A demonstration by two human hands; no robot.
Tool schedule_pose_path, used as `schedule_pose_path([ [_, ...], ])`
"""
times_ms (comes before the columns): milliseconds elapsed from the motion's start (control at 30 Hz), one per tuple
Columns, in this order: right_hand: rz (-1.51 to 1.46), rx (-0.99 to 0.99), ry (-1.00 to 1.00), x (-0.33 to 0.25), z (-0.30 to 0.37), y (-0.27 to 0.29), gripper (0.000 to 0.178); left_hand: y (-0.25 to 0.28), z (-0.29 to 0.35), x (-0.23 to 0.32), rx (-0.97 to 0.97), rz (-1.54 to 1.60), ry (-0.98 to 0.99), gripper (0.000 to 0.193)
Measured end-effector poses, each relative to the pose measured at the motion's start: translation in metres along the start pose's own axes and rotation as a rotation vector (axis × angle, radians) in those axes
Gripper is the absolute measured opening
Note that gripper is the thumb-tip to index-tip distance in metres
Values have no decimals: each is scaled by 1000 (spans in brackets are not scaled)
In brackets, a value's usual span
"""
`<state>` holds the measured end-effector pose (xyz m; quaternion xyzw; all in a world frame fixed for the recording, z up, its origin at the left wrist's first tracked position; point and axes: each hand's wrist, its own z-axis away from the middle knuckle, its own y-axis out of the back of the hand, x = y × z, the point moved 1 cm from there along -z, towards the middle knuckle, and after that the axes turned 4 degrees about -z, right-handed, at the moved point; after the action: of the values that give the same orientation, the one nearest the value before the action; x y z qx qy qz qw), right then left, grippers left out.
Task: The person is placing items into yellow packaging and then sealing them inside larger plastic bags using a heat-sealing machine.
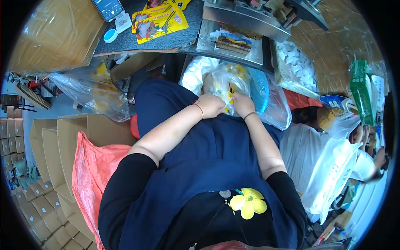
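Note:
A clear plastic bag [236,75] with yellow and white contents rests at the front of my lap, below the bench edge. My left hand [212,106] is closed on the bag's near edge, fingers curled. Just right of it, my right hand [243,104] pinches the same plastic. A narrow gap with a bit of yellow shows between the two hands. What exactly lies inside the bag is hard to make out. White plastic [199,75] lies left of the bag, and a round light-blue item [260,89] sits under clear film to its right.
On the dark bench lie yellow printed packets [162,27], a phone [108,9] and a blue-white lid [110,36]. A metal machine [246,18] stands at the bench's right, beside a box of white pieces [293,62]. Cartons [62,141] and a red bag [96,166] are left; another person [308,154] is right.

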<state>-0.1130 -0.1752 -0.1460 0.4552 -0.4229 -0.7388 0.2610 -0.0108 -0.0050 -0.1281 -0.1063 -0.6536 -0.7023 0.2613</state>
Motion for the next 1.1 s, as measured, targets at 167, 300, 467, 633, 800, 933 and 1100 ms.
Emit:
schedule_pose_path([
  [167,-184,-218,334,-17,46,6,28,10,27,3,248,433,-113,21],
  [300,-46,-183,471,-58,105,42,23,8,34,-33,722,731,229,13],
  [467,-390,-33,685,-106,172,128,17,13,64,-68,709,1138,413,43],
  [633,-1730,226,559,-114,139,206,23,30,68,13,226,1621,102,80],
  [800,-1156,910,1039,-125,220,302,25,23,81,-8,-115,1868,-207,85],
  [933,-817,1160,885,-155,340,259,24,-7,28,13,138,983,-101,64],
  [1100,-285,1415,703,-148,415,254,24,-45,-31,98,-27,180,-380,69],
])
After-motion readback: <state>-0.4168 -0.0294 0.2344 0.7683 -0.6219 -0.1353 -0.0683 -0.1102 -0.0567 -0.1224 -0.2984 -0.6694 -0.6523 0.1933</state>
